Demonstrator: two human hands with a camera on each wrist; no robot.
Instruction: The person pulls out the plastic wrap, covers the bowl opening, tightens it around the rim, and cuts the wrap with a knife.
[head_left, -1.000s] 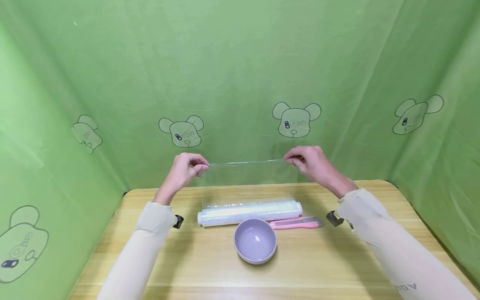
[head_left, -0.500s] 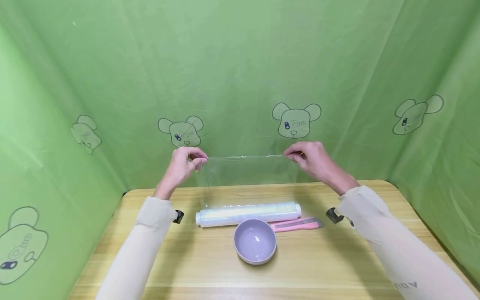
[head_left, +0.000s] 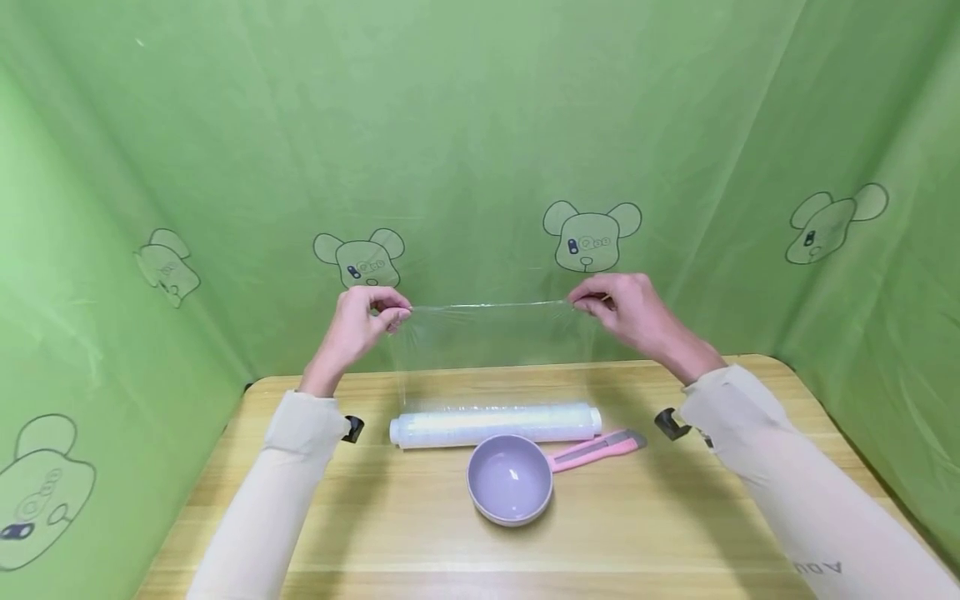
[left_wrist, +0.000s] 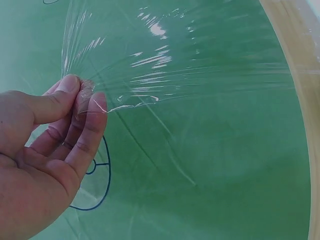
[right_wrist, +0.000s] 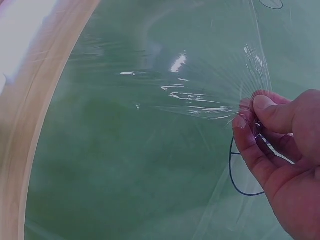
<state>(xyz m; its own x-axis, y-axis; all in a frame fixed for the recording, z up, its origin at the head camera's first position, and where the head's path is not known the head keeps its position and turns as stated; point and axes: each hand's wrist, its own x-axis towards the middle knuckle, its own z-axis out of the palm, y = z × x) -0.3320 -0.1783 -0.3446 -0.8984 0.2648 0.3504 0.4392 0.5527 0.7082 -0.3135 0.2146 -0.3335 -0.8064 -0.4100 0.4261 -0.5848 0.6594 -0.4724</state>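
Note:
A clear sheet of plastic wrap (head_left: pixel 491 350) stretches up from its white roll (head_left: pixel 495 425), which lies across the table. My left hand (head_left: pixel 360 323) pinches the sheet's upper left corner between thumb and fingers; the left wrist view shows the film (left_wrist: pixel 150 75) creasing out from that pinch. At the upper right corner my right hand (head_left: pixel 626 312) pinches the film, and folds fan out from its fingertips (right_wrist: pixel 241 121) in the right wrist view. In front of the roll stands a lilac bowl (head_left: pixel 510 481). A pink utility knife (head_left: pixel 596 451) lies beside it, one end hidden behind the bowl.
The wooden table (head_left: pixel 420 542) ends in a rounded back edge. Close behind it hangs a green curtain (head_left: pixel 465 125) printed with bear heads, and it closes in both sides too. A black wrist camera (head_left: pixel 671 423) sticks out below my right sleeve.
Both hands have risen, drawing more film up from the roll. The roll has shifted slightly, and the utility knife has turned, its grey end tilting farther from me.

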